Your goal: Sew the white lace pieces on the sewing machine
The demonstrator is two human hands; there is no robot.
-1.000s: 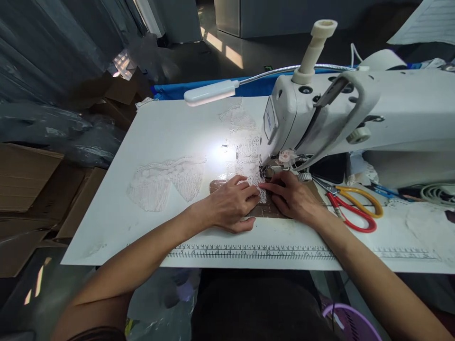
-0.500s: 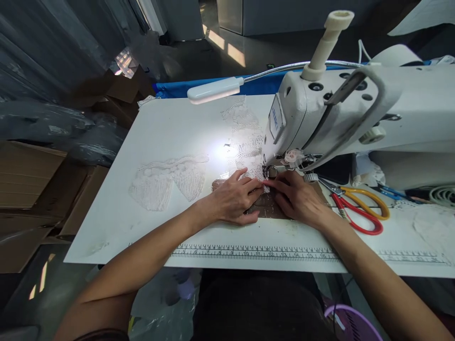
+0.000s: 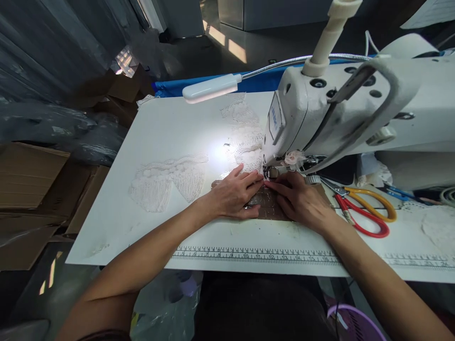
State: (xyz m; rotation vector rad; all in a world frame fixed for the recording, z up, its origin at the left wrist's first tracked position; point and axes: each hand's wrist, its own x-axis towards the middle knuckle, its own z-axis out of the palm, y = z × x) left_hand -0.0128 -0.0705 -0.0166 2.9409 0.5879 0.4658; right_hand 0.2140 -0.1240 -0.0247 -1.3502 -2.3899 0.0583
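A white sewing machine [image 3: 348,109] stands on a white table [image 3: 159,128]. A strip of white lace [image 3: 245,137] runs from the far side of the table under the machine's presser foot [image 3: 272,171]. My left hand [image 3: 234,194] lies flat with fingers stretched out, pressing the lace just left of the foot. My right hand [image 3: 300,199] lies flat beside it, fingertips at the foot, holding the lace down. Both rest on a brown metal plate [image 3: 266,208] set into the table.
Another piece of white lace [image 3: 167,180] lies on the table's left half. Red and yellow scissors [image 3: 362,210] lie to the right of my right hand. A gooseneck lamp [image 3: 209,88] shines over the table. A printed ruler [image 3: 256,256] runs along the near edge. Cardboard boxes [image 3: 28,175] stand at the left.
The lace has fed away from me through the foot; its near end is now under my fingertips. Both hands have followed it slightly toward the machine.
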